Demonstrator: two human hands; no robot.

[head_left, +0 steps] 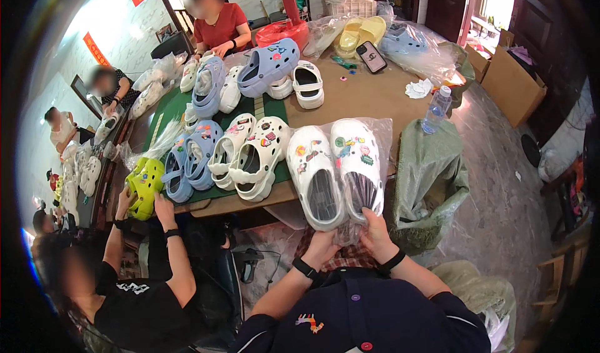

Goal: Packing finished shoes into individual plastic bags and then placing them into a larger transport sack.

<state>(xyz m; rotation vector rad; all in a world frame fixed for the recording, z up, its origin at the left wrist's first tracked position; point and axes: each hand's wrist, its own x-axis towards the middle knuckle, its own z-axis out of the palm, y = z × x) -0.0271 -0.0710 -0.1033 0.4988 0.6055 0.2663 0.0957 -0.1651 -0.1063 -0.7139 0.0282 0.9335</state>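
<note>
A pair of white clogs (317, 177) with colourful charms lies in a clear plastic bag (384, 142), toes pointing away from me over the table's front edge. My left hand (321, 247) is closed on the bag at the left clog's heel, its fingertips partly hidden. At the right clog's heel, my right hand (377, 236) grips with the thumb on top; its other fingers are mostly out of sight below. Left of the bag stand white clogs with charms (261, 159) and blue clogs (201, 156).
A brown table (362, 100) carries more clogs, yellow slippers (360, 35), a phone (372, 57) and crumpled paper (419, 89). A bottle (437, 109) stands near a green woven sack (431, 178). Beside me on the left, a person holds a lime clog (145, 189). Others work farther back.
</note>
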